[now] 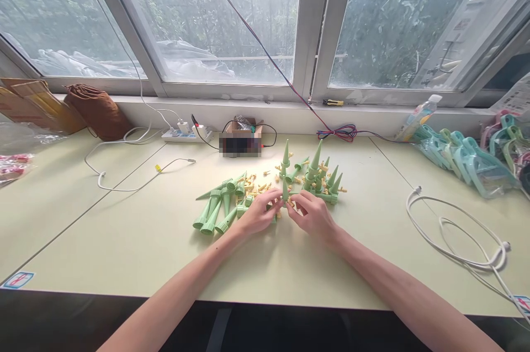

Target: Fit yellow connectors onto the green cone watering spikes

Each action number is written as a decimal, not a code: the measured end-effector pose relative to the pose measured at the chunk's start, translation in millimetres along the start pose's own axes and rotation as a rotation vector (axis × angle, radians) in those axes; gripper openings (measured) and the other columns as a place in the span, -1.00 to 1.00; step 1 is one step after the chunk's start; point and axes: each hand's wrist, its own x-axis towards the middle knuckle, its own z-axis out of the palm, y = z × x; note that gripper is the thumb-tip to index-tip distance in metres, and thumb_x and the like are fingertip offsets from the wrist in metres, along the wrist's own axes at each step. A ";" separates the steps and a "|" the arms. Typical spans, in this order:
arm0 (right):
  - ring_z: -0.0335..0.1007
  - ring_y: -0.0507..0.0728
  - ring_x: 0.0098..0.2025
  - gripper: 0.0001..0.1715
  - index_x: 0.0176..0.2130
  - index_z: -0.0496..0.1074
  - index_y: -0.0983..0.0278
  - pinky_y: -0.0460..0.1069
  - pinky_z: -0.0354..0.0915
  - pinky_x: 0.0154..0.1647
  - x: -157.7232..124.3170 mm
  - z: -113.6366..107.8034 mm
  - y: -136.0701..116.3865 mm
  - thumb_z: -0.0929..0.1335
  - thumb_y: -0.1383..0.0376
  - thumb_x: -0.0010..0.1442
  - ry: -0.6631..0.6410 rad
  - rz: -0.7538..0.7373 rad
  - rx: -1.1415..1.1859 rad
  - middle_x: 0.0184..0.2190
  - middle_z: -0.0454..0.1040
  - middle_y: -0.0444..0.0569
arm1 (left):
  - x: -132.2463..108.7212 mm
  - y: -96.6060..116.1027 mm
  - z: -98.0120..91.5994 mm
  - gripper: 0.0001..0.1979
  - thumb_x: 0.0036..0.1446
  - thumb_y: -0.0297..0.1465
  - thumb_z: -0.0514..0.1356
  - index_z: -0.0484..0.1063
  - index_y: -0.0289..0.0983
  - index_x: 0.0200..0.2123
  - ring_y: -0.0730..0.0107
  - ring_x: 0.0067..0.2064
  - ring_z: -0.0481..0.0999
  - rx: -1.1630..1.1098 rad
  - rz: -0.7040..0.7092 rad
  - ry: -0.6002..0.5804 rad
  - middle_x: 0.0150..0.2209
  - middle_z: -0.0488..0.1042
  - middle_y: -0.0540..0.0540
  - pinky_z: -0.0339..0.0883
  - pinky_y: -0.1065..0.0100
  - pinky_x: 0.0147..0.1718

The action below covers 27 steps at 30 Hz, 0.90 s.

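A green plastic watering spike (285, 191) stands point-up between my two hands. The fingers of my left hand (263, 213) close on it from the left. My right hand (311, 214) pinches at its lower right, where a small yellow piece shows by the fingertips. Loose green spikes (213, 214) lie heaped to the left, wide ends toward me. Small yellow valves (252, 186) are scattered behind my left hand. Beyond my right hand, several upright green spikes (314, 164) have yellow valves fitted at their sides. My fingers partly hide the held spike's base.
A power strip (188, 135) and a small cardboard box (250, 126) stand along the window side. White cables (124, 189) lie left, and another white cable (455, 250) coils right. Bagged teal plastic items (467, 159), a bottle (420, 117) and a brown pouch (97, 112) sit farther out.
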 end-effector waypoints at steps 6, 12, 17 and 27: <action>0.12 0.01 -0.58 -0.85 -0.30 0.45 0.21 -0.06 0.11 -0.53 -2.1 2.2 -0.5 0.30 0.26 0.30 -0.002 -0.013 -0.028 -0.47 0.32 -0.09 | -1.4 -4.6 1.4 -0.70 0.33 -0.37 0.05 0.48 -0.22 0.05 0.34 -0.22 0.46 0.008 -0.010 0.010 -0.21 0.53 -0.12 0.36 0.38 -0.24; 0.13 0.00 -0.57 -0.86 -0.28 0.43 0.23 -0.08 0.15 -0.52 -4.1 4.7 -0.2 0.30 0.28 0.33 0.030 -0.071 -0.023 -0.46 0.32 -0.10 | -2.2 -7.5 1.6 -0.66 0.35 -0.33 0.04 0.44 -0.22 0.10 0.33 -0.23 0.46 0.024 -0.015 0.005 -0.19 0.53 -0.13 0.36 0.37 -0.24; 0.14 -0.02 -0.56 -0.81 -0.32 0.39 0.25 -0.10 0.19 -0.52 -4.1 5.1 -3.5 0.27 0.31 0.35 0.017 -0.133 0.001 -0.45 0.28 -0.12 | -2.2 -9.5 1.6 -0.70 0.36 -0.32 0.03 0.50 -0.24 0.00 0.31 -0.23 0.44 0.028 0.003 -0.005 -0.21 0.53 -0.13 0.34 0.34 -0.23; 0.17 -0.01 -0.53 -0.78 -0.33 0.37 0.25 -0.09 0.23 -0.50 -5.4 4.6 -4.3 0.24 0.32 0.37 -0.020 -0.126 0.012 -0.42 0.29 -0.10 | -1.7 -5.8 1.4 -0.72 0.35 -0.35 0.04 0.54 -0.28 -0.15 0.35 -0.28 0.40 0.029 0.011 0.012 -0.30 0.50 -0.10 0.30 0.38 -0.28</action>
